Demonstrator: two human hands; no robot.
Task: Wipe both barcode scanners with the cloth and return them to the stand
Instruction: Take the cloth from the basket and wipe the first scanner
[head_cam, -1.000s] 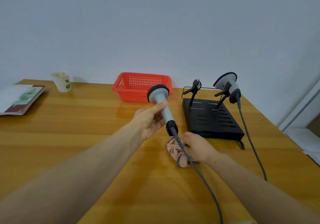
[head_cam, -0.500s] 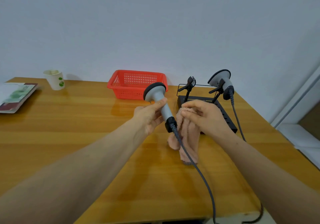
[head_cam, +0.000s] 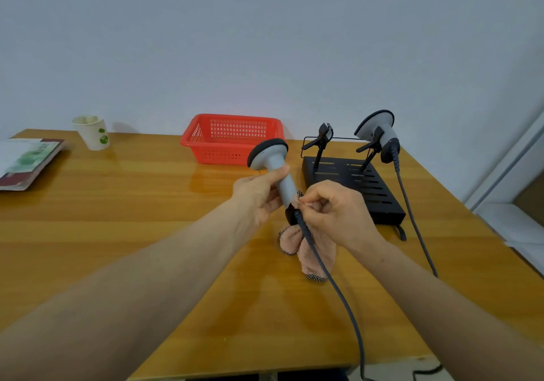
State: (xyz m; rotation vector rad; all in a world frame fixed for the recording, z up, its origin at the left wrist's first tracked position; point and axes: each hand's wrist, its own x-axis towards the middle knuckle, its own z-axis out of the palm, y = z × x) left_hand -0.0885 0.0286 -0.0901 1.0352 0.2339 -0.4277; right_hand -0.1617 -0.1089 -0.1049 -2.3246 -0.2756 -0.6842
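From the head view, the left hand (head_cam: 259, 193) is wrapped around the grey handle of the first scanner (head_cam: 275, 171); its long axis runs steeply up and slightly left, dark head on top, cable end at the bottom; the right hand (head_cam: 338, 213), just right of that lower end, pinches the pink cloth (head_cam: 309, 248) against it, the rest dangling; the wipe would likely travel upward along the handle; the second scanner (head_cam: 378, 130) sits on the stand (head_cam: 359, 186) beyond.
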